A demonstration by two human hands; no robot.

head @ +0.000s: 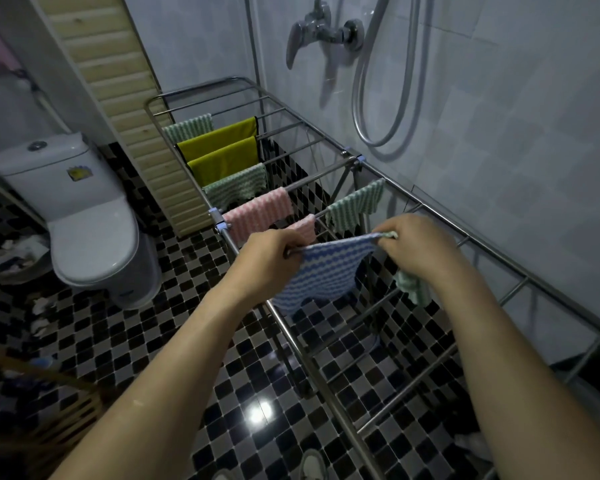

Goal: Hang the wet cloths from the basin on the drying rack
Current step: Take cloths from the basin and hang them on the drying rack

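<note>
Blue cloth (326, 268), one, gripped by two hands (271, 252) (418, 244).

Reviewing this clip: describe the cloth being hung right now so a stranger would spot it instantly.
Find the steel drying rack along the tiled shower wall. Just nearer than its pink cloths, the left hand and right hand stretch the blue-and-white cloth between them. Neighbours are green, yellow or pink; only this has blue wavy stripes.

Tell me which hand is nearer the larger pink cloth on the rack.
Left. The left hand grips the blue cloth by one corner just in front of the pink cloth; the right hand pinches the opposite corner, farther off to the pink cloth's right.
</note>
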